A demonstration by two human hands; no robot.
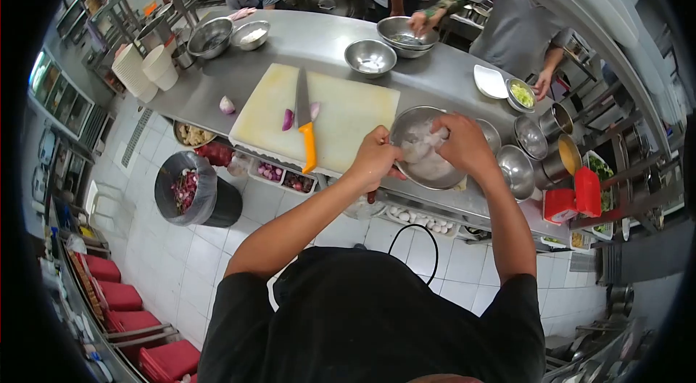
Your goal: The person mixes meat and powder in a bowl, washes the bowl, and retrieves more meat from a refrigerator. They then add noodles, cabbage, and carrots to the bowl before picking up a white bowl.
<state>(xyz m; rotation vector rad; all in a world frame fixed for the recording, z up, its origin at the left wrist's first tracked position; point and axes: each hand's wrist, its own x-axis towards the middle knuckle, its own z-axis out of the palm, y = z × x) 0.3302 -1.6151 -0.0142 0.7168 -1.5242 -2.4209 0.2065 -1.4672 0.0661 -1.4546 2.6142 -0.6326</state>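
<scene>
A steel mixing bowl (433, 181) stands at the front of the counter, right of the cutting board, holding pale, wet, whitish pieces of food (420, 151) whose kind I cannot make out. My left hand (375, 159) grips the bowl's left rim. Over the bowl's right side, my right hand (462, 142) reaches in with fingers curled around some of the pale pieces. On the white cutting board (348, 107) lies a knife (307, 136) with a yellow handle, beside purple onion pieces (288, 120).
Steel bowls (370, 58) stand along the counter's back. A co-worker's hand (424, 22) reaches into one; another hand (542, 84) is near a bowl of chopped greens (521, 95). A red scale (573, 198) is at right. A lined bin (196, 191) stands on the floor, left.
</scene>
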